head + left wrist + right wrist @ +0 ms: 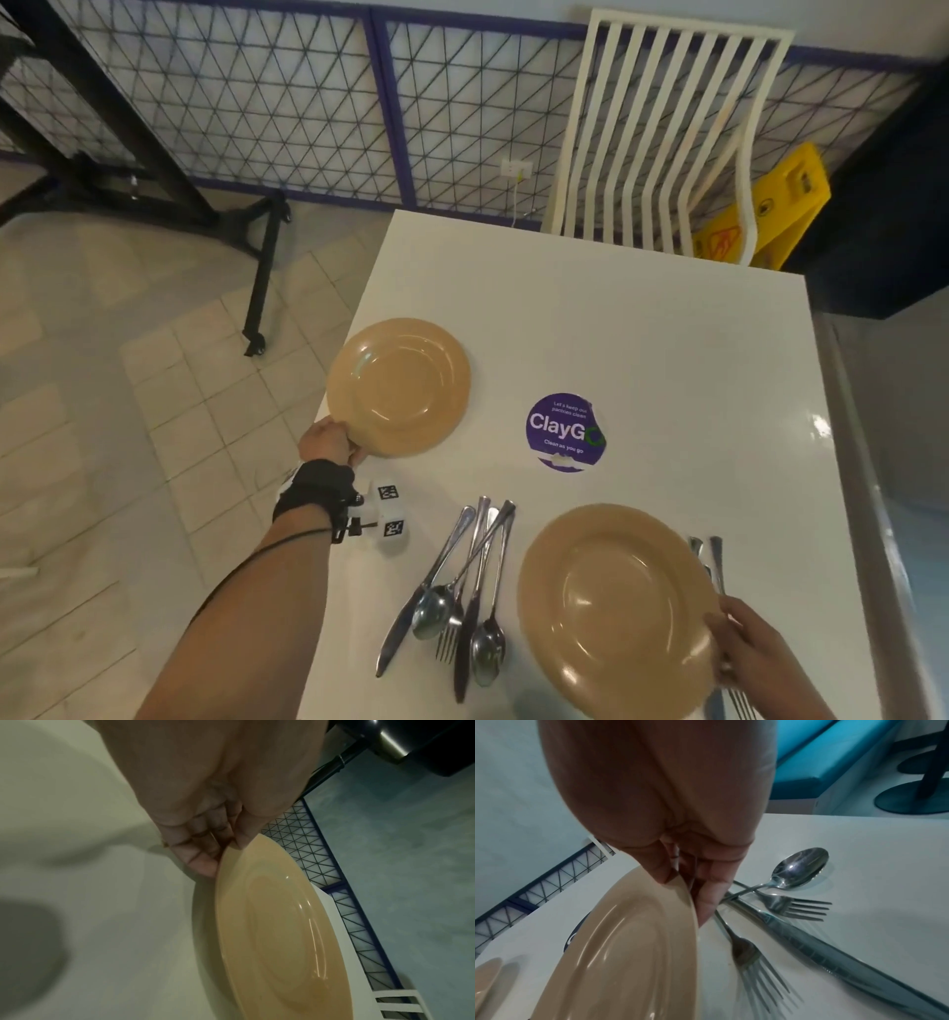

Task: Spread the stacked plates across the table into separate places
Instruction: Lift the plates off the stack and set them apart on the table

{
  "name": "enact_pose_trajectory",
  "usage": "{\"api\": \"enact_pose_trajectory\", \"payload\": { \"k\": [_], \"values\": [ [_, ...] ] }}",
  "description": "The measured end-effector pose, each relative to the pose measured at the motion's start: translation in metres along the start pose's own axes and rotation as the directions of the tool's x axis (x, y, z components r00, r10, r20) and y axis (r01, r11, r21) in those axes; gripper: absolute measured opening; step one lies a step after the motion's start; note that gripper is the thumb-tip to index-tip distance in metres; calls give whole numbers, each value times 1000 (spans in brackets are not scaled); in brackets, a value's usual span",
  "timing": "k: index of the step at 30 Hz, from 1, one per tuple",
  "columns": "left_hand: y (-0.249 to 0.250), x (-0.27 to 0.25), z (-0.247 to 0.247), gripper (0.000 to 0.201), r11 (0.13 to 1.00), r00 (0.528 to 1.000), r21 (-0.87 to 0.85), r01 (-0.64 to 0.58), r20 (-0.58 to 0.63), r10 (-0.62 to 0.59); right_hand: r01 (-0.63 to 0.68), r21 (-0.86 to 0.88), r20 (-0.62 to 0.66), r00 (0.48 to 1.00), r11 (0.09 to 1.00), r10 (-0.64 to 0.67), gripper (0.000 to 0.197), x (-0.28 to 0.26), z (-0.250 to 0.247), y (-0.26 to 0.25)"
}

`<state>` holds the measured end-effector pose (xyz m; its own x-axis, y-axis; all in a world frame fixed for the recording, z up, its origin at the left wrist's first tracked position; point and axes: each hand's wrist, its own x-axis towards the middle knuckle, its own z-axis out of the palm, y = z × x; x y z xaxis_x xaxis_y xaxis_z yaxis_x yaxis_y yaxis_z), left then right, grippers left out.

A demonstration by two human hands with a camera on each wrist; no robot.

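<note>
Two tan plates are apart on the white table (642,329). The left plate (400,385) (277,923) lies near the table's left edge; my left hand (334,442) (205,850) pinches its near rim, thumb on top and fingers under. The right plate (616,606) (618,953) is at the near right, tilted with its right side raised. My right hand (744,652) (695,882) grips that plate's right rim, thumb on top and fingers beneath.
A bundle of knives, forks and spoons (462,591) lies between the plates. More cutlery (782,902) lies under and right of the right plate. A purple sticker (565,431) marks the table's middle. A white chair (667,133) stands at the far edge.
</note>
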<state>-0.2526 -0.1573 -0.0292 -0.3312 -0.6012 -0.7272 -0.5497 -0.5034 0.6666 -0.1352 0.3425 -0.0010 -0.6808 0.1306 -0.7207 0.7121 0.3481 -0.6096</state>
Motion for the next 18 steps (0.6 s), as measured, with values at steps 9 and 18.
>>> {"api": "enact_pose_trajectory", "payload": {
  "k": [9, 18],
  "values": [
    [-64, -75, -2, 17, 820, 909, 400, -410, 107, 402, -36, 265, 39, 999, 964, 27, 21, -12, 9, -17],
    [-123, -191, 61, 43, 622, 696, 472, -625, 698, 169, -30, 533, 37, 999, 845, 11, 30, -12, 2, -20]
  ]
}}
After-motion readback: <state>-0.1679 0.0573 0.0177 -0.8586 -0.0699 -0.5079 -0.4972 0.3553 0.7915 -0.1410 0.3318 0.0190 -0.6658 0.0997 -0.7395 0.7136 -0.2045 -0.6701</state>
